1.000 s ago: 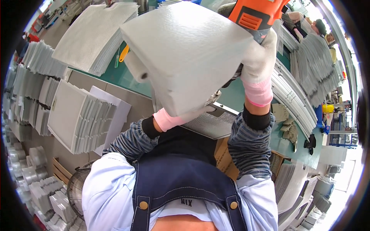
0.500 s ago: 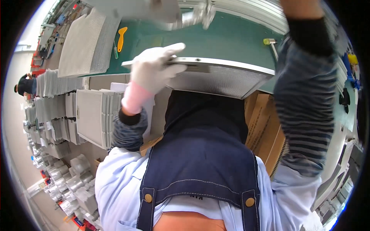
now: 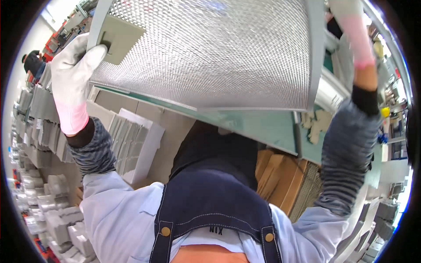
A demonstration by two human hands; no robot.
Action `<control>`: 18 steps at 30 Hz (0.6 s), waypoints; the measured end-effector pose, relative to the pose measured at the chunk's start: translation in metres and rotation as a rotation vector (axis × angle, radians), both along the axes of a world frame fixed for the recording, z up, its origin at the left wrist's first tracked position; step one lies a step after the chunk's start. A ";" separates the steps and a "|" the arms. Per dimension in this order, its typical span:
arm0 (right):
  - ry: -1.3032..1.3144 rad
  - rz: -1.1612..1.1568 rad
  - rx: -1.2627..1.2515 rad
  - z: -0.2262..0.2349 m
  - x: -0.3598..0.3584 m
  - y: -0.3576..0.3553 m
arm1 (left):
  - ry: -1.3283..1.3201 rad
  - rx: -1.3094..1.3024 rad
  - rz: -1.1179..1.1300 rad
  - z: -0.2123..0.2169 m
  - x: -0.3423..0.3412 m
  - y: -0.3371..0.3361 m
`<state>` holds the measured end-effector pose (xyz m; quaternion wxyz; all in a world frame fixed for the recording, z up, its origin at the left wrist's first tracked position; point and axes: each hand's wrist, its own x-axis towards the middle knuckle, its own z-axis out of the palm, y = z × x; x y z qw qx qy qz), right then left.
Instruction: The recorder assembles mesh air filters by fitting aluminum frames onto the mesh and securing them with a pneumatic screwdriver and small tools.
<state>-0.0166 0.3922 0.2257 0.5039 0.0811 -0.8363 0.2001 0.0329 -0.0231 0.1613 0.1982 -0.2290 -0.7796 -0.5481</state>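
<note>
- Left hand [image 3: 72,74], white glove with pink cuff, closed on the left edge of the mesh panel [image 3: 210,52], thumb on a grey tab [image 3: 120,37] at its corner.
- Right hand [image 3: 353,26], gloved alike, raised by the panel's right frame; fingers run out of view, so its grip cannot be told.
- Panel held high and tilted over the green bench [image 3: 263,127], close to the camera.
- Grey stacks [image 3: 127,140] below left; cardboard [image 3: 276,175] under the bench.
- Another person [image 3: 33,61] far left.
</note>
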 end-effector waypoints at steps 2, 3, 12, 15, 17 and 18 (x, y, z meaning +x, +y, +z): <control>-0.041 -0.177 0.388 -0.022 0.030 0.091 | 0.130 -0.072 -0.132 -0.019 0.001 0.014; -0.243 -0.134 -0.010 -0.047 0.034 0.051 | 0.204 -0.246 -0.103 -0.031 0.016 0.001; -1.251 -0.507 0.195 -0.307 0.102 0.098 | 0.569 -0.770 -0.399 -0.283 0.101 0.055; -1.179 -0.698 0.212 -0.343 0.103 0.082 | 0.407 -0.842 -0.550 -0.275 0.090 0.064; -1.026 -0.745 0.116 -0.359 0.104 0.093 | 0.242 -0.875 -0.690 -0.247 0.068 0.068; -0.976 -0.668 -0.004 -0.364 0.105 0.101 | 0.173 -0.790 -0.762 -0.232 0.051 0.069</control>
